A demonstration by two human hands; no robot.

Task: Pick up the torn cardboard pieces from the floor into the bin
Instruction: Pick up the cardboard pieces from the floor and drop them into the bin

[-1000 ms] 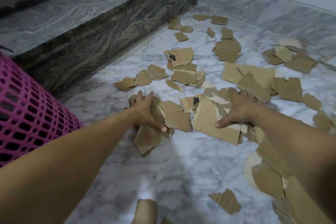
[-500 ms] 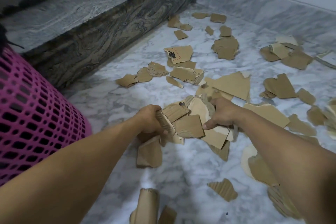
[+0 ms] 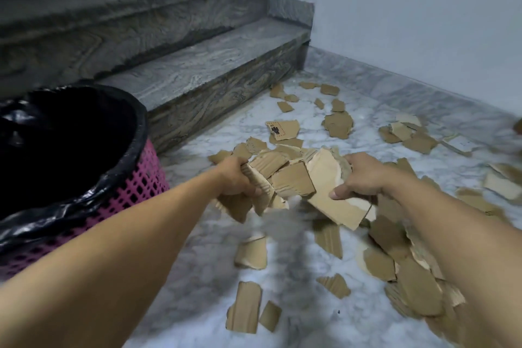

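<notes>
Above the floor point(image 3: 282, 277), 2 hands — left hand point(image 3: 234, 176), right hand point(image 3: 363, 175) — apparently clutch 1 cardboard bundle point(image 3: 293, 178).

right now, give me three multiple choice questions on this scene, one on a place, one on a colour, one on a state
1. Where does the bin stand, seen from the head camera?
A. to the left, by the bottom step
B. against the far wall
C. behind the scattered pieces on the right

2. What colour is the bin's mesh wall?
A. blue
B. pink
C. white

3. What are the two hands doing?
A. resting flat on the floor
B. hanging with nothing in them
C. holding a bundle of cardboard pieces between them

Answers:
1. A, the bin sits at the left edge beside the stone step.
2. B, pink mesh shows below the black liner bag.
3. C, the left hand and right hand each have a grip on the bundle, raised above the marble floor.
</notes>
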